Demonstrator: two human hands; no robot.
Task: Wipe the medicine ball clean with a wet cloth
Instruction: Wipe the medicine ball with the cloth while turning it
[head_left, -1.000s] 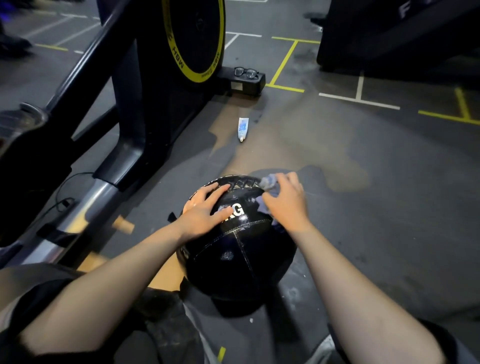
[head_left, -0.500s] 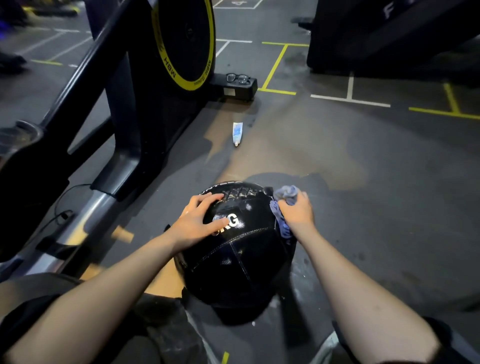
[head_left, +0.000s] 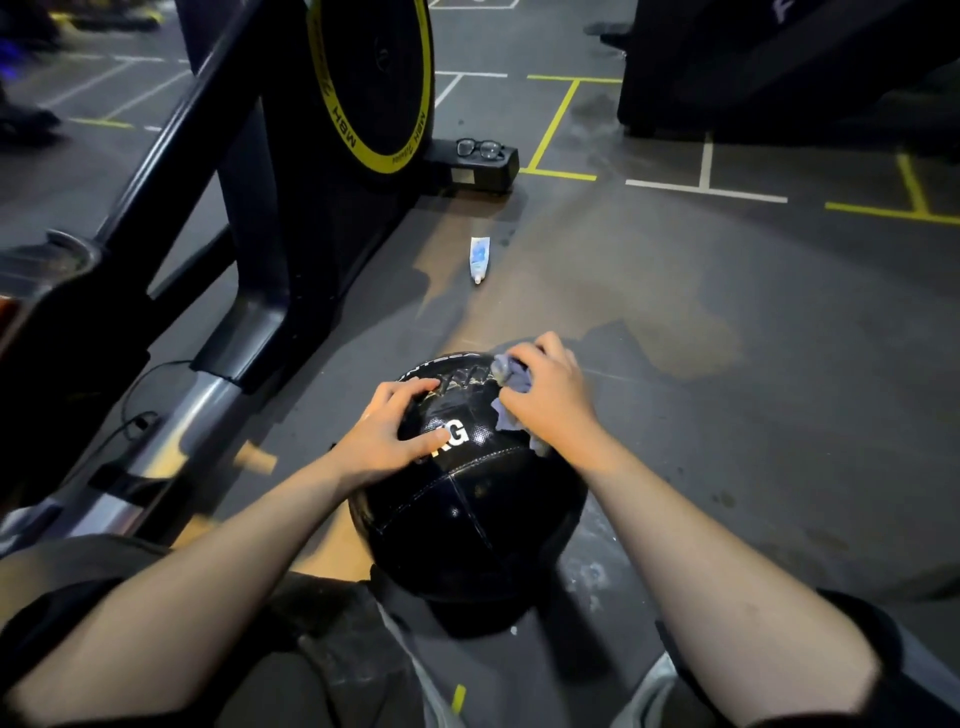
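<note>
A black leather medicine ball (head_left: 467, 519) with white "KG" lettering sits on the grey gym floor between my knees. My left hand (head_left: 387, 434) rests on its upper left side, fingers spread and slightly bent against the surface. My right hand (head_left: 553, 400) grips a crumpled grey-blue cloth (head_left: 511, 392) and presses it on the ball's top right. Part of the cloth is hidden under my palm.
An exercise bike frame (head_left: 260, 234) with a yellow-rimmed flywheel (head_left: 371, 78) stands close on the left. A pair of glasses (head_left: 480, 148) lies on its black foot. A small white tube (head_left: 479, 258) lies on the floor ahead. Dark equipment (head_left: 779, 62) fills the far right.
My right hand has carried the cloth from the ball's right side back up onto its top. My left hand has stayed on the ball's upper left.
</note>
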